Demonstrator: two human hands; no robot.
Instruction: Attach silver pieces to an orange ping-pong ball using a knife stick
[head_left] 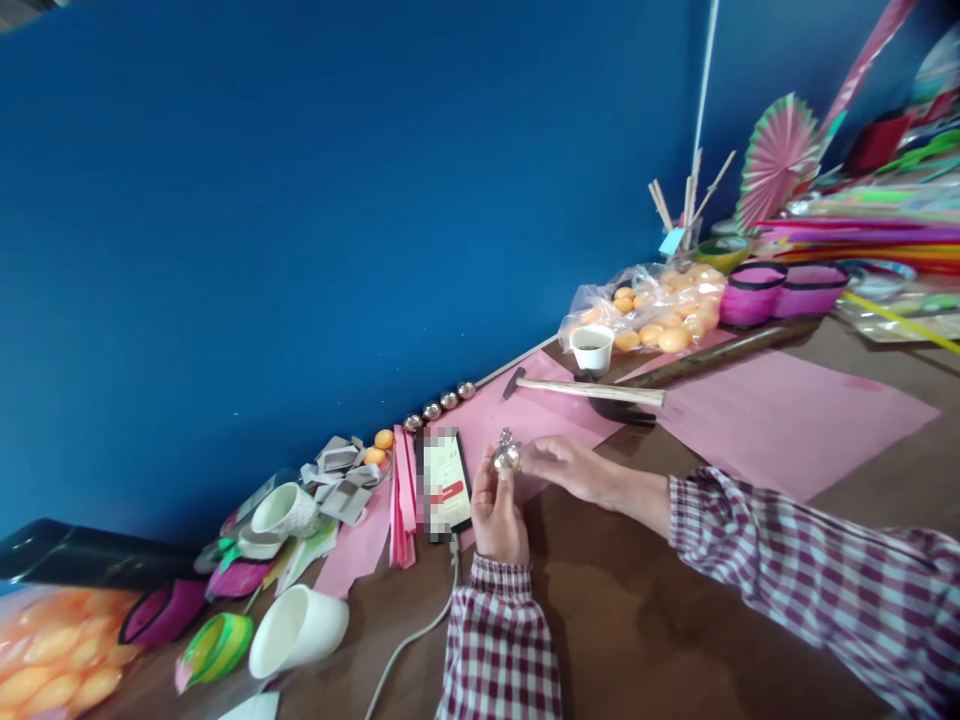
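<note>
Above the brown table (637, 600), the right hand (566, 465) curls beside, its grip impossible to tell, while the left hand (501, 515) pinches a shiny ball (507, 457), whose smooth roundness could make it slip and roll

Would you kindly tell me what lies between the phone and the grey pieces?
In the head view, pink strips lie between the phone and the grey pieces; two orange balls sit there too, nearer the latter.
</note>
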